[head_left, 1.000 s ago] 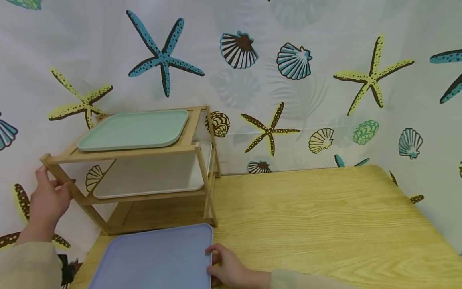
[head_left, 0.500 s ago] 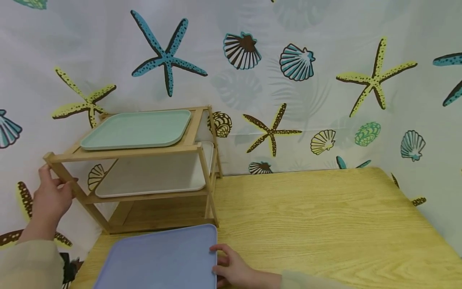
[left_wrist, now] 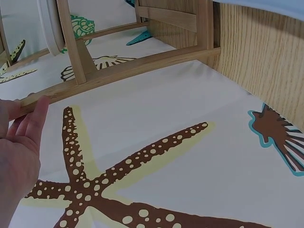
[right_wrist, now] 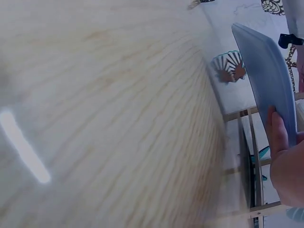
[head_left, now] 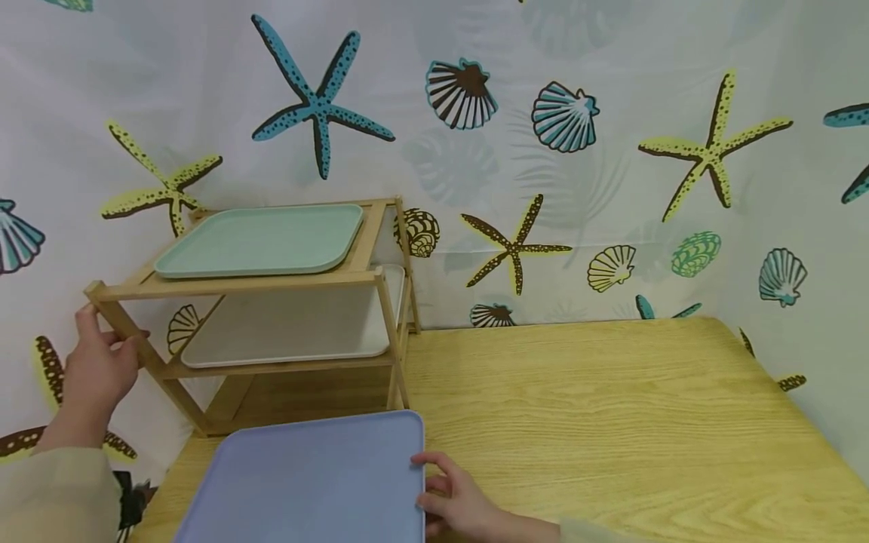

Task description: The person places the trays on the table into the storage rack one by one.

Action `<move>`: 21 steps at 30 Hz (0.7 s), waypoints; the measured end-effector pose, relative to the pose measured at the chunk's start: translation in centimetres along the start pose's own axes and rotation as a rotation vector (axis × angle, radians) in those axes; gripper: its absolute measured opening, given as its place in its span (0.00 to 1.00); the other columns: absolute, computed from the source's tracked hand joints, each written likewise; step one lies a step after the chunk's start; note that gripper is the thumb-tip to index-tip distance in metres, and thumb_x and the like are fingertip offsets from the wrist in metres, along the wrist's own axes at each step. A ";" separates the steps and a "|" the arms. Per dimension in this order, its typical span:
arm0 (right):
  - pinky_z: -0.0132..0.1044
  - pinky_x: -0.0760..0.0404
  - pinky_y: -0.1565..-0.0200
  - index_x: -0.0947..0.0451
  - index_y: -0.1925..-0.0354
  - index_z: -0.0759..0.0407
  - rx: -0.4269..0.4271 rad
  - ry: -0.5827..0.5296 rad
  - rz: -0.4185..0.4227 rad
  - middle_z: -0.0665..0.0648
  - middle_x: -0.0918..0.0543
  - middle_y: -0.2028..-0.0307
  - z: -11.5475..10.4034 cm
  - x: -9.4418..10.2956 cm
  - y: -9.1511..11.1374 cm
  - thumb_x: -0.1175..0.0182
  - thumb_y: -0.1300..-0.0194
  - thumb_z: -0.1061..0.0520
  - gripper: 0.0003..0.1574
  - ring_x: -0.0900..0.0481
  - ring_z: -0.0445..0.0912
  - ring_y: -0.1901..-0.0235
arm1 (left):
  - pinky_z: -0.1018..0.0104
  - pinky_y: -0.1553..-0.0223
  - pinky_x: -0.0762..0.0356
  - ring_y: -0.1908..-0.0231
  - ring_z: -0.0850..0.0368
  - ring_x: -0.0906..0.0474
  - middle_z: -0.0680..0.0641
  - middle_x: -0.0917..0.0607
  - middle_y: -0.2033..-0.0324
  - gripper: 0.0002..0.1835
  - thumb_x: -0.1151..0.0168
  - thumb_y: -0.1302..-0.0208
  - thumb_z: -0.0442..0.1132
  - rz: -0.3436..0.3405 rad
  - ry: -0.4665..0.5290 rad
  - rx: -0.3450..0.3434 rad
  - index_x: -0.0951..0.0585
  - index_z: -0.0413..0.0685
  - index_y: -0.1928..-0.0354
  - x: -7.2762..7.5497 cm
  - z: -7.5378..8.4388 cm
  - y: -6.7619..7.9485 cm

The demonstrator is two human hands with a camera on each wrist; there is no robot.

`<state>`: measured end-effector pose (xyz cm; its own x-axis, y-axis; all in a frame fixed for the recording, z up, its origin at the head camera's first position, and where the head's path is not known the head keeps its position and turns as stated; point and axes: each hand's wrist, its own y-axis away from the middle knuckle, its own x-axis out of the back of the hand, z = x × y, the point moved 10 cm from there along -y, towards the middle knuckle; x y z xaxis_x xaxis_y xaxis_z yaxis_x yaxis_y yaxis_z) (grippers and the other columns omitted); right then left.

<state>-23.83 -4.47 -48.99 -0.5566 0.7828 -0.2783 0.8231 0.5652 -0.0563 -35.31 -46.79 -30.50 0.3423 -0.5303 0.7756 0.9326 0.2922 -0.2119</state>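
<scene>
My right hand [head_left: 468, 498] grips the right edge of a blue rectangular tray [head_left: 319, 483] in front of the rack. In the right wrist view the tray [right_wrist: 266, 71] appears side-on, with fingers [right_wrist: 279, 130] along its underside. A slanted front post of the wooden rack [head_left: 244, 289] is in my left hand [head_left: 98, 369], held just below its top corner. The left wrist view shows that hand [left_wrist: 21, 156] with fingers around the wooden bar [left_wrist: 114, 72]. A mint green tray [head_left: 261, 240] lies on the rack's top shelf, a white tray [head_left: 292, 332] on the middle one.
The rack stands at the back left of a wood-grain table [head_left: 611, 422]. Behind it and at both sides hangs a white cloth [head_left: 502, 166] printed with starfish and shells. Under the middle shelf is the rack's lowest level [head_left: 312, 392]. A dark object [head_left: 129, 501] shows beside the left sleeve.
The blue tray and my right hand have shifted right and slightly forward, and the tray now covers the rack's front right foot. My left hand keeps its hold. The whole head view has drifted slightly.
</scene>
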 end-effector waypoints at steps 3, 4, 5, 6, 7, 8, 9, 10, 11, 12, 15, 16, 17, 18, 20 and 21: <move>0.32 0.20 0.72 0.47 0.36 0.73 0.024 -0.013 0.002 0.60 0.20 0.60 -0.5 -0.2 -0.1 0.48 0.33 0.71 0.31 0.19 0.44 0.69 | 0.39 0.61 0.28 0.52 0.24 0.25 0.18 0.36 0.41 0.33 0.63 0.26 0.36 0.008 -0.010 -0.009 0.67 0.47 0.28 0.1 0.1 0.0; 0.31 0.20 0.72 0.47 0.35 0.72 0.027 -0.022 0.009 0.59 0.20 0.60 -0.6 -0.3 -0.1 0.48 0.32 0.71 0.31 0.20 0.44 0.69 | 0.38 0.61 0.29 0.52 0.24 0.25 0.18 0.36 0.41 0.33 0.63 0.26 0.36 0.007 -0.008 -0.008 0.67 0.47 0.28 0.1 0.1 0.0; 0.31 0.20 0.72 0.47 0.35 0.72 0.025 -0.032 0.018 0.59 0.20 0.61 -0.7 -0.5 -0.2 0.49 0.33 0.71 0.31 0.20 0.43 0.70 | 0.38 0.60 0.29 0.52 0.24 0.25 0.18 0.36 0.41 0.33 0.63 0.26 0.36 0.007 -0.007 -0.006 0.67 0.47 0.28 0.2 0.1 0.0; 0.30 0.21 0.72 0.48 0.35 0.72 0.023 -0.046 0.030 0.58 0.20 0.61 -0.7 -0.6 -0.3 0.49 0.33 0.71 0.31 0.20 0.43 0.70 | 0.38 0.60 0.29 0.52 0.25 0.25 0.18 0.36 0.41 0.33 0.63 0.26 0.37 0.006 -0.004 -0.003 0.67 0.48 0.28 0.2 0.1 0.0; 0.30 0.21 0.73 0.48 0.35 0.71 0.020 -0.059 0.046 0.57 0.21 0.62 -0.7 -0.7 -0.4 0.49 0.33 0.71 0.32 0.20 0.42 0.71 | 0.38 0.60 0.28 0.52 0.25 0.25 0.18 0.36 0.41 0.33 0.63 0.26 0.37 0.006 -0.003 -0.001 0.66 0.48 0.28 0.2 0.1 -0.1; 0.29 0.22 0.73 0.48 0.35 0.71 0.016 -0.072 0.062 0.56 0.21 0.63 -0.6 -0.8 -0.5 0.49 0.33 0.71 0.32 0.21 0.42 0.72 | 0.38 0.60 0.28 0.52 0.25 0.25 0.18 0.36 0.41 0.33 0.63 0.26 0.37 0.005 0.000 0.004 0.67 0.48 0.28 0.2 0.0 -0.1; 0.29 0.22 0.74 0.48 0.35 0.70 0.013 -0.081 0.081 0.56 0.21 0.64 -0.5 -0.9 -0.7 0.49 0.33 0.72 0.32 0.21 0.41 0.73 | 0.37 0.59 0.28 0.52 0.25 0.25 0.18 0.36 0.41 0.33 0.63 0.26 0.37 0.004 0.002 0.006 0.67 0.48 0.28 0.1 0.0 -0.1; 0.28 0.23 0.75 0.47 0.35 0.70 0.006 -0.086 0.101 0.55 0.22 0.65 -0.4 -1.1 -0.9 0.49 0.34 0.72 0.32 0.21 0.41 0.74 | 0.37 0.59 0.28 0.51 0.25 0.25 0.18 0.36 0.40 0.33 0.63 0.26 0.37 0.003 0.005 0.009 0.67 0.48 0.28 0.1 0.0 -0.2; 0.28 0.23 0.75 0.47 0.35 0.69 0.005 -0.087 0.118 0.54 0.22 0.65 -0.4 -1.3 -1.1 0.49 0.34 0.72 0.32 0.22 0.41 0.75 | 0.38 0.59 0.28 0.52 0.25 0.25 0.18 0.36 0.41 0.34 0.63 0.26 0.36 0.005 0.003 0.009 0.67 0.48 0.28 0.1 -0.1 -0.2; 0.28 0.24 0.76 0.46 0.35 0.68 0.004 -0.086 0.137 0.54 0.22 0.66 -0.2 -1.4 -1.3 0.49 0.34 0.72 0.32 0.22 0.41 0.75 | 0.38 0.59 0.28 0.52 0.25 0.25 0.18 0.36 0.41 0.34 0.62 0.26 0.36 0.006 0.001 0.008 0.67 0.48 0.28 0.2 -0.1 -0.2; 0.28 0.25 0.77 0.44 0.36 0.67 0.009 -0.080 0.195 0.53 0.24 0.68 0.1 -1.9 -1.9 0.49 0.35 0.73 0.31 0.23 0.42 0.77 | 0.38 0.59 0.28 0.51 0.24 0.25 0.18 0.36 0.41 0.33 0.62 0.26 0.36 0.010 -0.009 0.013 0.67 0.48 0.28 0.1 -0.1 -0.1; 0.27 0.25 0.78 0.44 0.36 0.66 0.010 -0.082 0.211 0.53 0.24 0.68 0.3 -2.1 -2.1 0.49 0.36 0.74 0.31 0.23 0.42 0.77 | 0.38 0.59 0.28 0.51 0.24 0.25 0.18 0.36 0.41 0.34 0.62 0.26 0.36 0.010 -0.009 0.017 0.67 0.48 0.28 0.1 -0.1 -0.1; 0.27 0.25 0.78 0.43 0.37 0.66 0.016 -0.083 0.228 0.53 0.25 0.68 0.4 -2.3 -2.2 0.49 0.36 0.74 0.31 0.23 0.42 0.78 | 0.38 0.59 0.28 0.51 0.24 0.25 0.18 0.36 0.41 0.34 0.62 0.26 0.37 0.010 -0.010 0.020 0.67 0.48 0.28 0.1 -0.1 -0.1; 0.27 0.26 0.79 0.43 0.37 0.67 0.022 -0.088 0.244 0.53 0.25 0.69 0.5 -2.4 -2.4 0.49 0.37 0.74 0.31 0.24 0.42 0.78 | 0.37 0.59 0.28 0.51 0.24 0.26 0.18 0.36 0.41 0.34 0.62 0.26 0.37 0.010 -0.007 0.023 0.67 0.48 0.28 0.1 -0.1 0.0; 0.26 0.26 0.79 0.43 0.38 0.68 0.036 -0.105 0.270 0.54 0.26 0.69 0.6 -2.7 -2.8 0.49 0.37 0.75 0.31 0.25 0.42 0.79 | 0.37 0.58 0.28 0.51 0.24 0.26 0.18 0.36 0.41 0.34 0.62 0.25 0.37 0.007 0.001 0.025 0.67 0.48 0.28 0.0 -0.1 0.0; 0.26 0.26 0.79 0.43 0.38 0.68 0.044 -0.113 0.281 0.54 0.26 0.69 0.7 -2.8 -3.1 0.49 0.38 0.75 0.31 0.25 0.42 0.79 | 0.37 0.58 0.28 0.51 0.24 0.26 0.18 0.36 0.41 0.34 0.62 0.25 0.37 0.007 0.004 0.022 0.67 0.49 0.28 0.0 -0.1 0.0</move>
<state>-24.72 -8.58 -48.70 -0.2921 0.8718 -0.3933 0.9486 0.3165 -0.0030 -35.30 -46.84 -30.52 0.3491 -0.5316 0.7717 0.9276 0.3129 -0.2041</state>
